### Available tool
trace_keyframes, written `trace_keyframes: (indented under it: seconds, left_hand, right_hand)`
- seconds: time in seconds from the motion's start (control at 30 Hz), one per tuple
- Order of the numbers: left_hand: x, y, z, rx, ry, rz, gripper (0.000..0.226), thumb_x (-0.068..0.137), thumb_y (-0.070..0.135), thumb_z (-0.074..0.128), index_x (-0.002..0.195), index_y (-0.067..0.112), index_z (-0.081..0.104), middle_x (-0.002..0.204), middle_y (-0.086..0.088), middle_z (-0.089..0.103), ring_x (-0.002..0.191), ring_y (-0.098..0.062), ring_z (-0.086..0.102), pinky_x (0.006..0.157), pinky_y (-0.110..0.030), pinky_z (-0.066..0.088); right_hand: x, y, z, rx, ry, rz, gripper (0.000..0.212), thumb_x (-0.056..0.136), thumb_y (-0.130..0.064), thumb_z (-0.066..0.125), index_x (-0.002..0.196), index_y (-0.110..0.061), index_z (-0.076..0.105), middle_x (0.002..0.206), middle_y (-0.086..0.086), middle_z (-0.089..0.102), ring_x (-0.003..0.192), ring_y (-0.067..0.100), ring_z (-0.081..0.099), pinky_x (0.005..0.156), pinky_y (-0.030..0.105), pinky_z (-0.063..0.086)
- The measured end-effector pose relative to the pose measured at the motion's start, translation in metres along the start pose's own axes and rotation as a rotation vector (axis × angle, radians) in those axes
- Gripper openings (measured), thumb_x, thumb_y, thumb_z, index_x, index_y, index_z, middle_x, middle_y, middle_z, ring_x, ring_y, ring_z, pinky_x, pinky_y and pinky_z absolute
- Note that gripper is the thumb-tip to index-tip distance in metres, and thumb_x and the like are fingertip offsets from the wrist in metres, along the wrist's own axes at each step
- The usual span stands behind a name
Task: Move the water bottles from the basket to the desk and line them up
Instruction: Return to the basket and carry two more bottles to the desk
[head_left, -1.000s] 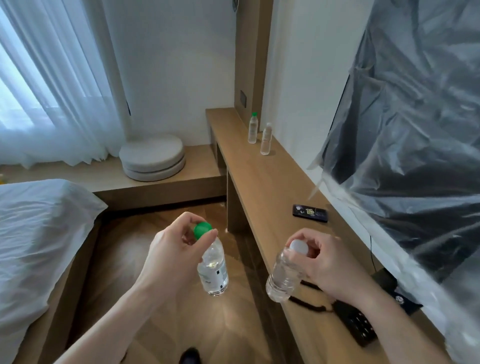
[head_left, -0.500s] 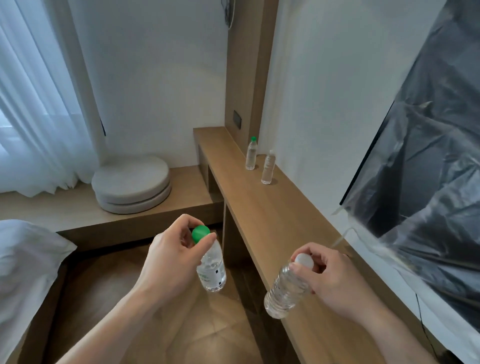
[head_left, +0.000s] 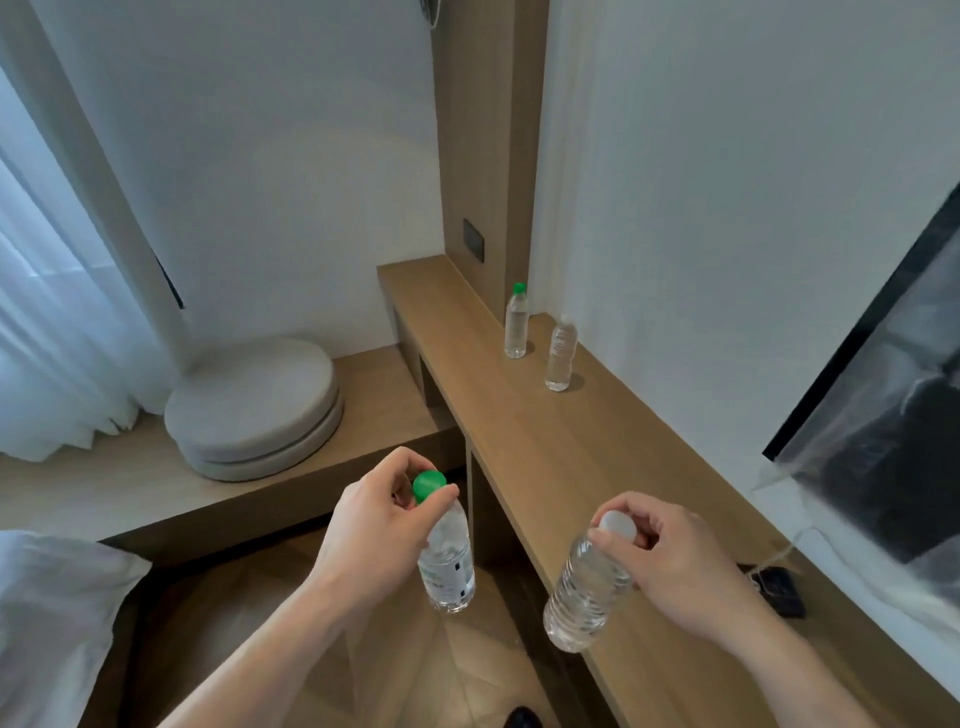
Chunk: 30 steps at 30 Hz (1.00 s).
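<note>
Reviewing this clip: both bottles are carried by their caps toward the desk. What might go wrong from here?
The left hand and right hand each pinch only a cap, so the green-capped bottle or the tilted white-capped bottle may slip or swing. Set down tilted, the white-capped one could tip. Placing them could knock the two standing bottles on the desk.

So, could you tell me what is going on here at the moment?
A person is carrying two water bottles toward the desk. The left hand holds a green-capped bottle by its neck, and the right hand holds a white-capped bottle the same way, tilted. Both are in the air, not yet set down. Two more bottles, one green-capped and one white-capped, already stand upright farther along the desk near the wall. The basket is not in view.
</note>
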<state>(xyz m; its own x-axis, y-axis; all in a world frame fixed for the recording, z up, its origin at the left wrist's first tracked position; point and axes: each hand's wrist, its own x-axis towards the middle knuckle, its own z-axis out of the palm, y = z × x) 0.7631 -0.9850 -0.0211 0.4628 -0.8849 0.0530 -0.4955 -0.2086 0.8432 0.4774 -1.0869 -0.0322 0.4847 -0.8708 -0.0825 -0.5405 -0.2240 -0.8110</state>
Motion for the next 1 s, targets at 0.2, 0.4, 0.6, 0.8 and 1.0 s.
trace_keyframes:
  seconds: [0.2, 0.4, 0.6, 0.8, 1.0]
  left_hand:
    - [0.093, -0.008, 0.02, 0.08, -0.071, -0.022, 0.018, 0.089, 0.048, 0.077, 0.097, 0.039, 0.063, 0.084, 0.022, 0.068, 0.072, -0.011, 0.069, 0.064, -0.033, 0.063]
    - [0.176, -0.014, 0.047, 0.122, -0.121, -0.034, 0.02, 0.09, 0.047, 0.077, 0.095, 0.036, 0.061, 0.072, 0.005, 0.069, 0.063, -0.013, 0.072, 0.061, -0.035, 0.059]
    - [0.273, -0.032, 0.083, 0.266, -0.211, 0.024, 0.023, 0.092, 0.057, 0.069, 0.094, 0.038, 0.056, 0.072, 0.005, 0.07, 0.06, -0.013, 0.07, 0.061, -0.042, 0.06]
    - [0.364, -0.04, 0.131, 0.5, -0.386, 0.179, 0.029, 0.096, 0.06, 0.061, 0.101, 0.034, 0.049, 0.071, 0.007, 0.065, 0.061, -0.007, 0.06, 0.051, -0.025, 0.041]
    - [0.451, -0.053, 0.169, 0.621, -0.642, 0.301, 0.03, 0.098, 0.062, 0.054, 0.106, 0.036, 0.042, 0.079, 0.009, 0.062, 0.062, -0.005, 0.054, 0.049, -0.022, 0.033]
  right_hand:
    - [0.089, 0.014, 0.006, 0.0, -0.042, 0.088, 0.011, 0.096, -0.044, 0.072, 0.094, -0.034, 0.07, 0.075, -0.024, 0.063, 0.067, 0.001, 0.057, 0.054, 0.012, 0.045]
    - [0.16, 0.029, -0.007, -0.032, -0.01, 0.138, 0.012, 0.096, -0.048, 0.07, 0.093, -0.036, 0.069, 0.078, -0.024, 0.066, 0.065, -0.001, 0.057, 0.055, 0.018, 0.044]
    - [0.22, 0.049, -0.013, -0.05, 0.08, 0.223, 0.011, 0.095, -0.046, 0.07, 0.09, -0.036, 0.068, 0.075, -0.021, 0.066, 0.064, 0.004, 0.055, 0.06, 0.024, 0.043]
    - [0.278, 0.069, -0.005, -0.09, 0.167, 0.372, 0.011, 0.095, -0.046, 0.067, 0.092, -0.036, 0.064, 0.075, -0.011, 0.066, 0.065, 0.007, 0.055, 0.061, 0.026, 0.045]
    - [0.336, 0.086, 0.017, -0.077, 0.255, 0.566, 0.005, 0.099, -0.043, 0.062, 0.096, -0.038, 0.061, 0.081, -0.008, 0.069, 0.069, 0.01, 0.058, 0.065, 0.031, 0.049]
